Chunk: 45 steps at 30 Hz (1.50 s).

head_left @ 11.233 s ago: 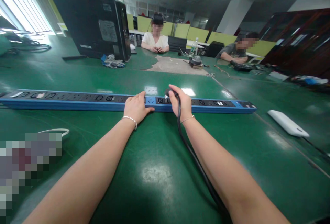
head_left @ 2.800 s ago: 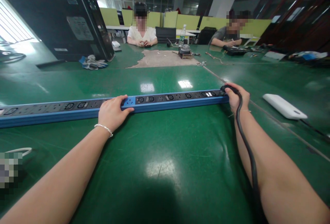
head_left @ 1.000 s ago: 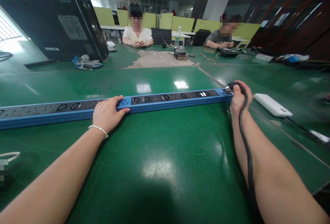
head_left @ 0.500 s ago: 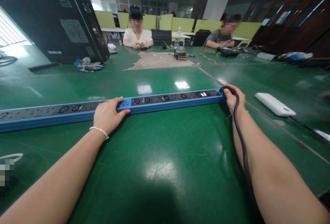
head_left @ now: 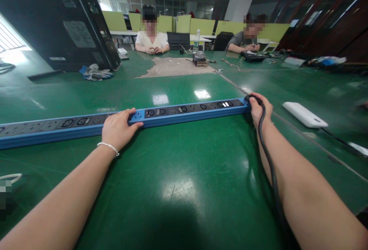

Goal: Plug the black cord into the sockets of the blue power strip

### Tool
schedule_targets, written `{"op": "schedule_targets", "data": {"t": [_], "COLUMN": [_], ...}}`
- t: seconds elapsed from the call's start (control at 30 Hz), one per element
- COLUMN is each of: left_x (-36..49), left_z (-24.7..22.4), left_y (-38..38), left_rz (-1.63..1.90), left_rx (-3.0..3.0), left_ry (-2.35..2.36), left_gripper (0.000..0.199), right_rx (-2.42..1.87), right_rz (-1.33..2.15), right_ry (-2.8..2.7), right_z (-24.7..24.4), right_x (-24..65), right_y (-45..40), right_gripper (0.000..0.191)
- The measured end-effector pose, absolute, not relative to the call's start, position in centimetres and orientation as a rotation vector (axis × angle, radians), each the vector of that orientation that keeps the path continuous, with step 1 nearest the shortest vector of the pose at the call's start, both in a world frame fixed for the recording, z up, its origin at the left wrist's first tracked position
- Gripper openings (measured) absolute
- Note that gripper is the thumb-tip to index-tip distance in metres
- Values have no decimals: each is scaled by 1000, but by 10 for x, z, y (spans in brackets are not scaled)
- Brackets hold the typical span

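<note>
A long blue power strip (head_left: 184, 119) with black socket panels lies across the green table, running out of view at the left. My left hand (head_left: 118, 129) is wrapped over it, thumb along the near side and fingers over the far side, beside a blue socket. At the strip's right end, my right hand (head_left: 261, 110) grips the black plug end of a thick power cord (head_left: 267, 154). That plug end meets the strip's tip; how it joins there is partly hidden by my fingers. The cord hangs down along my right forearm.
Right of my hand lies a white charger-like block (head_left: 304, 115) with a dark cable. A black computer case (head_left: 57, 31) and gloves (head_left: 96, 73) stand far left. Two people sit across the table (head_left: 184, 154), near a bottle (head_left: 196, 41) and a round dark device (head_left: 199, 58).
The whole view has shifted slightly, with things appearing a little further left. Both hands keep their places on the strip and the cord.
</note>
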<state>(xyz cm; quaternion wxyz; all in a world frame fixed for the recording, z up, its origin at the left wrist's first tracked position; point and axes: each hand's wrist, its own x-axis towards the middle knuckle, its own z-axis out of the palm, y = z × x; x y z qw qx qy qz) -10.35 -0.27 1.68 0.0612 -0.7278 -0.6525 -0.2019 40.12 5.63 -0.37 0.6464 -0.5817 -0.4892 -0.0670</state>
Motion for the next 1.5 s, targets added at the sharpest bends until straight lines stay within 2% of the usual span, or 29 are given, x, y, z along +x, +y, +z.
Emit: {"op": "schedule_targets", "data": {"t": [0.1,0.43,1.5], "left_x": [-104,-102,-104], "left_z": [16,18,16], "left_y": [-2,-3,-2], "left_rz": [-619,-607,-626], "left_rx": [-2192,-2201,-2203], "left_ry": [-1960,-1979,-1937], "left_gripper": [54,54,52], "right_rx": [-1190,-1454,-1480], "right_rz": [-194,-109,-210], "right_ry": [-1042,-1257,-1310], "right_z": [1,3,-6], "right_x": [398,373,385], "right_y": [59,54,56], "right_gripper": [25,24,32]}}
